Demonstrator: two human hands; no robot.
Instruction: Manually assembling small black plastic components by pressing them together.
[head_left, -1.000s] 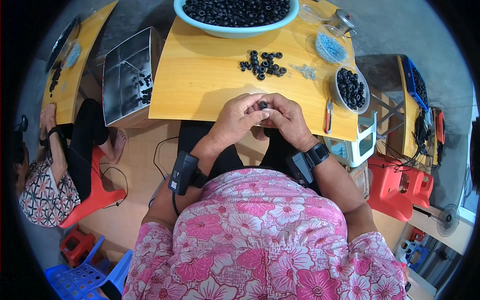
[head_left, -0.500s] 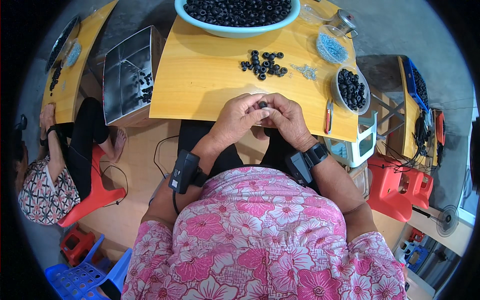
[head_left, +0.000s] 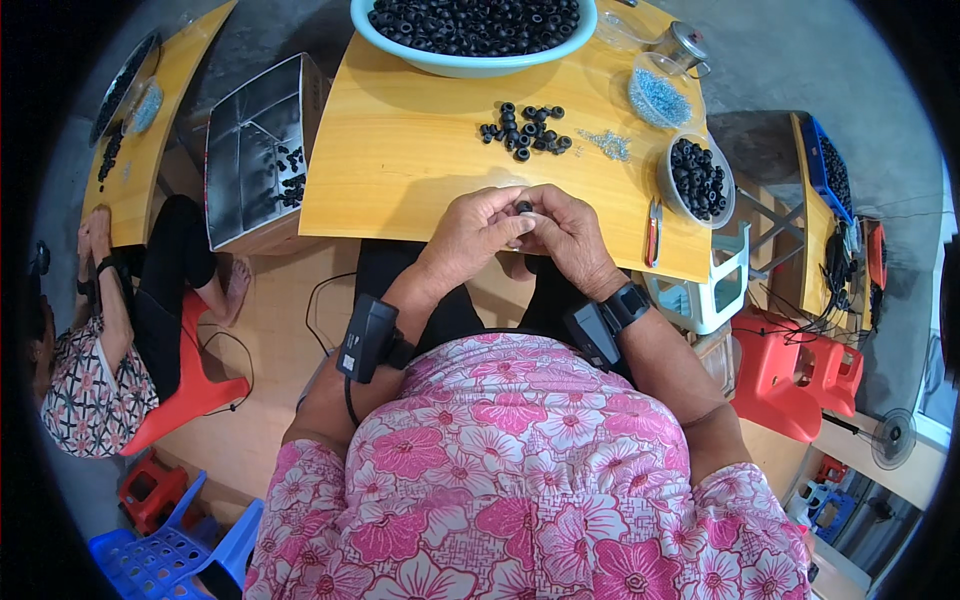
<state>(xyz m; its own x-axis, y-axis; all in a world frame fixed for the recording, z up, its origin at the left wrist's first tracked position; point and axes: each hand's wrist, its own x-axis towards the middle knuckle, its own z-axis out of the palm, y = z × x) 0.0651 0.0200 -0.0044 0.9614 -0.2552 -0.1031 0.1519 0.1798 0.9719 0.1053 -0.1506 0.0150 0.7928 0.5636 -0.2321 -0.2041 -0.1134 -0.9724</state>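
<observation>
At the near edge of the yellow counter (head_left: 400, 160), the left hand (head_left: 470, 232) and right hand (head_left: 572, 235) meet, fingers of both pinched around a small black ring (head_left: 523, 207) held between them just above the counter's edge; beyond lies a loose pile of black rings (head_left: 522, 128); farther off stands a pale basin (head_left: 470, 62) full of them; a small bowl of rings (head_left: 697, 178) sits to the right.

A yellow wooden bench (head_left: 400, 160) stands on a grey concrete floor (head_left: 760, 70), a second bench (head_left: 150, 130) at the left. Red plastic stools (head_left: 790, 375) sit at the right, blue stools (head_left: 170, 550) at lower left, and a small fan (head_left: 893, 438) nearby.
</observation>
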